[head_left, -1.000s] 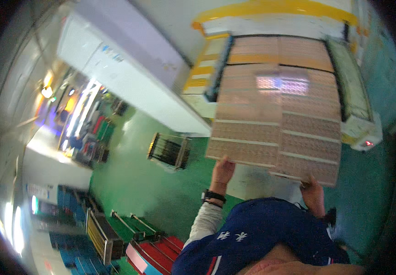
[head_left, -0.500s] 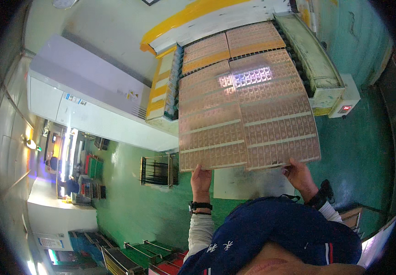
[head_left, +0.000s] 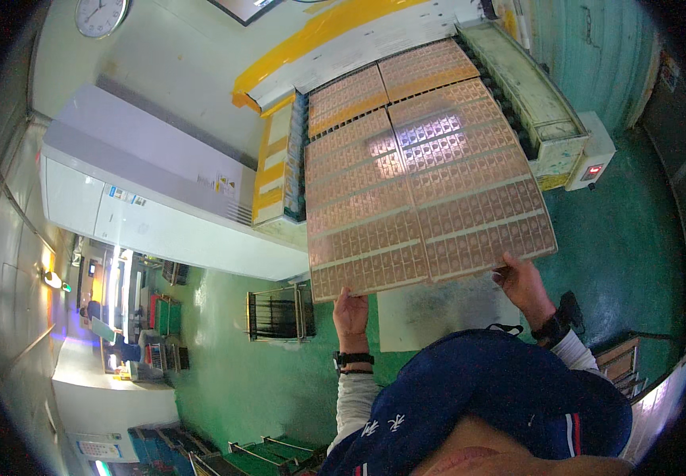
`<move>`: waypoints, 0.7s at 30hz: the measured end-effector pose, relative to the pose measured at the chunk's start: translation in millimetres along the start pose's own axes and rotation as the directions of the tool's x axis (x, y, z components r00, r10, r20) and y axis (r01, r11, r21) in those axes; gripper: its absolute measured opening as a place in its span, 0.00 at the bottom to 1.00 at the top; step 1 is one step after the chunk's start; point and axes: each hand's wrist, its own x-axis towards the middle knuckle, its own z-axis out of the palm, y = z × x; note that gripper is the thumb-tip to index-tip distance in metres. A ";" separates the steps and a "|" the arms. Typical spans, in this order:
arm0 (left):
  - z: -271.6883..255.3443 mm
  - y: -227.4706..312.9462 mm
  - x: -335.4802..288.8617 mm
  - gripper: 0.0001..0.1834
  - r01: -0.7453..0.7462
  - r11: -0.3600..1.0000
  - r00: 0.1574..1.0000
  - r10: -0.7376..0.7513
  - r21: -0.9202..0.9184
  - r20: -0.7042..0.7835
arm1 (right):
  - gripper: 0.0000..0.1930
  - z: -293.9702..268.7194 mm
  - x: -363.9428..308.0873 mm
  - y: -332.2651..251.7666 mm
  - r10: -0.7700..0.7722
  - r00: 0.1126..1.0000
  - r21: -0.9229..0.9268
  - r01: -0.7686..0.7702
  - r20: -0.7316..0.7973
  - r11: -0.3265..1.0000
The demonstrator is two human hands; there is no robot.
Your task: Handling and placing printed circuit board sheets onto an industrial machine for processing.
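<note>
I have the left hand (head_left: 350, 316) closed on the near edge of the left copper-coloured panel (head_left: 363, 210), thumb on top. The right hand (head_left: 520, 284) grips the near edge of the right copper-coloured panel (head_left: 474, 186); its fingers beneath are partly hidden from me. Both panels stretch away from the hands, side by side, their far parts on the roller conveyor (head_left: 527, 99). Farther ahead of the hands I see two more panels (head_left: 428, 65). Beyond the right hand, to its right, is a control box (head_left: 593, 159) with a red display. Left of the left hand, a dark-slatted rack (head_left: 277, 314) stands on the green floor (head_left: 279, 389).
</note>
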 end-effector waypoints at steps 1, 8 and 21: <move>-5.7 0.6 -1.2 0.11 0.012 1.000 1.000 -0.012 -0.020 0.015 | 0.08 -3.7 1.7 1.4 0.009 1.000 0.026 -0.009 -0.009 1.000; -27.2 5.3 2.1 0.13 0.011 1.000 0.999 -0.011 -0.017 0.034 | 0.07 -11.1 9.9 8.8 -0.032 0.999 0.006 0.032 -0.026 0.999; -23.0 -2.9 14.7 0.08 0.024 1.000 0.997 -0.025 0.013 0.070 | 0.07 -12.0 14.3 10.3 -0.055 0.998 0.063 0.054 0.022 0.997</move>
